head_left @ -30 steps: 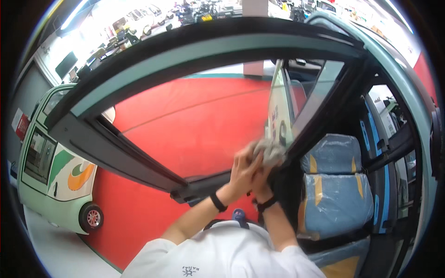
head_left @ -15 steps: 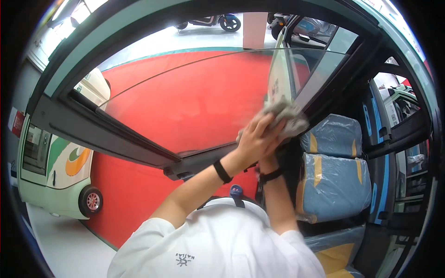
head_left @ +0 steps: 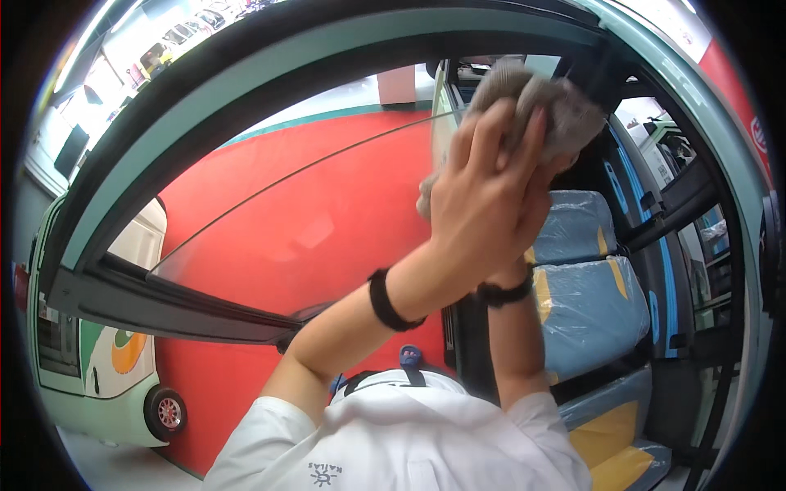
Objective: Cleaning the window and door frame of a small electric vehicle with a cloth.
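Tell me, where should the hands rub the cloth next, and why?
Probably a short wipe down along the window glass. Both hands, left hand over right hand, press the grey cloth at the glass's top corner beside the door frame, and most of the pane lies below it.

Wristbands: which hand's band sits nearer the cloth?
The right wristband, a thin black strap below the stacked hands. The left wristband is thicker and sits lower left, farther from the grey cloth.
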A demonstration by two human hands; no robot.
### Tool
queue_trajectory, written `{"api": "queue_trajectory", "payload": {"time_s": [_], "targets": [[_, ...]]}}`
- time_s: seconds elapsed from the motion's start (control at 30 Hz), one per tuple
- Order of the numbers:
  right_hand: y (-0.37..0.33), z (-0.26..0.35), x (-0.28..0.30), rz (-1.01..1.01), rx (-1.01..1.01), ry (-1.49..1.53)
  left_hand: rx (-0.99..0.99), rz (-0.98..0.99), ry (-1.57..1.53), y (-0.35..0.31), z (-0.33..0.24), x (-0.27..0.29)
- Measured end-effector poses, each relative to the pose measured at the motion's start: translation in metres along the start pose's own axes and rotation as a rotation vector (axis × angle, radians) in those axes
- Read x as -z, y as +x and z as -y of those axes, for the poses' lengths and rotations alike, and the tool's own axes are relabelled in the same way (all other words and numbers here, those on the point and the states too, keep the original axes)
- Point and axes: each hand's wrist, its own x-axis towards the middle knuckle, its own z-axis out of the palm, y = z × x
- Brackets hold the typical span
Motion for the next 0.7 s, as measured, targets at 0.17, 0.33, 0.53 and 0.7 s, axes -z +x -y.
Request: {"api": "queue_trajectory", "payload": {"time_s": [0.17, 0.33, 0.53, 0.7], "targets": [[-0.032, -0.034, -0.007, -0.019, -0.066, 0.105, -0.143, -0.061, 0.137, -0.004, 0.017, -0.032], [-0.121, -0.045, -0.016, -0.073, -0.077, 0.170, 0.010, 0.270, 0.071, -0.123, 0.048, -0.087], [-0.170, -0.069, -0.041, -0.057, -0.101, 0.324, 0.326, 0.641, -0.005, -0.248, 0.097, -0.092], [-0.141, -0.044, -0.030, -0.042, -0.139, 0.419, 0.385, 0.535, -0.176, -0.169, 0.064, -0.085]]}}
